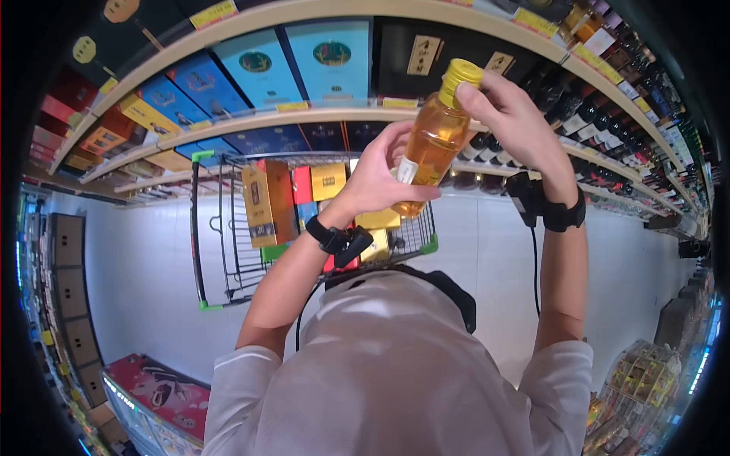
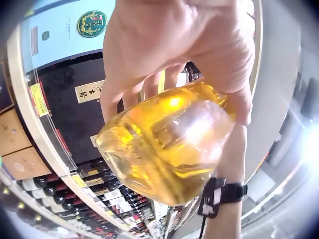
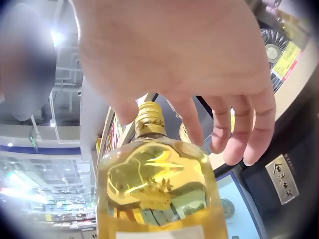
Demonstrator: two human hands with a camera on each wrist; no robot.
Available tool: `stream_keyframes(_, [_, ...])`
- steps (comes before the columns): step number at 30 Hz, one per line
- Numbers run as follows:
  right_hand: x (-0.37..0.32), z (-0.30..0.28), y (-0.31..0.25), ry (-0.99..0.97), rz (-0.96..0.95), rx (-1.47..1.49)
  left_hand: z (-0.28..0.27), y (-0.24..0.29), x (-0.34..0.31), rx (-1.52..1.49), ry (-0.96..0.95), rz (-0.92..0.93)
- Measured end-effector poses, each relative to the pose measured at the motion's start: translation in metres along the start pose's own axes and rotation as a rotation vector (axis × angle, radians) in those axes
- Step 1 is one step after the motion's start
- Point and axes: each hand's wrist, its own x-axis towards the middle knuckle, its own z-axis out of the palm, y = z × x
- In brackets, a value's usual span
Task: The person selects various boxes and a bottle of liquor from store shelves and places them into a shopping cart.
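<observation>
I hold a clear bottle of amber liquid with a yellow cap up in front of the shelves. My left hand grips its lower body by the white label. In the left wrist view the bottle's base fills the middle, below my left hand. My right hand is at the top, thumb and fingers curled round the cap. The right wrist view shows the bottle and its cap under my right hand.
A wire shopping cart with yellow and red boxes stands before me, under the bottle. Curved shelves carry blue gift boxes and dark wine bottles. A red display stands at lower left, white floor around.
</observation>
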Motion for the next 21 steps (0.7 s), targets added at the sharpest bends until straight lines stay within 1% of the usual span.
stream_keyframes(1, [-0.004,-0.001,-0.011,-0.080,0.083,-0.062,0.002,-0.010,-0.003,0.086,0.023,0.012])
stream_keyframes(2, [-0.006,0.003,-0.008,-0.084,0.095,-0.120,0.003,-0.025,-0.008,0.165,0.040,0.021])
stream_keyframes(5, [-0.019,0.015,-0.020,-0.210,0.221,-0.272,0.007,-0.051,-0.023,0.243,0.088,-0.125])
stream_keyframes(6, [-0.025,0.024,-0.002,-0.165,0.119,-0.158,0.006,-0.060,-0.027,0.242,0.052,-0.142])
stream_keyframes(7, [-0.030,0.031,0.012,-0.152,0.014,-0.171,0.004,-0.069,-0.030,0.225,0.019,-0.133])
stream_keyframes(9, [-0.041,0.048,0.028,-0.093,-0.037,-0.062,0.003,-0.089,-0.041,0.186,-0.046,-0.125])
stream_keyframes(10, [-0.046,0.053,0.032,-0.101,-0.007,-0.133,0.004,-0.099,-0.046,0.163,-0.058,-0.156])
stream_keyframes(12, [-0.057,0.061,0.037,-0.117,0.047,-0.275,0.005,-0.111,-0.051,0.210,-0.132,-0.192])
stream_keyframes(13, [-0.062,0.068,0.041,-0.111,0.060,-0.270,0.004,-0.112,-0.052,0.235,-0.168,-0.208])
stream_keyframes(14, [-0.068,0.076,0.048,-0.104,0.071,-0.267,0.001,-0.113,-0.053,0.324,-0.235,-0.296])
stream_keyframes(15, [-0.076,0.085,0.057,-0.101,0.081,-0.264,-0.003,-0.115,-0.057,0.370,-0.209,-0.269])
stream_keyframes(16, [-0.085,0.099,0.070,-0.040,0.051,-0.259,-0.007,-0.119,-0.061,0.414,-0.182,-0.241])
stream_keyframes(18, [-0.097,0.119,0.092,-0.086,0.110,-0.293,-0.023,-0.138,-0.075,0.456,-0.102,-0.186])
stream_keyframes(21, [-0.111,0.150,0.134,-0.137,0.201,-0.321,-0.052,-0.150,-0.100,0.415,-0.008,-0.357])
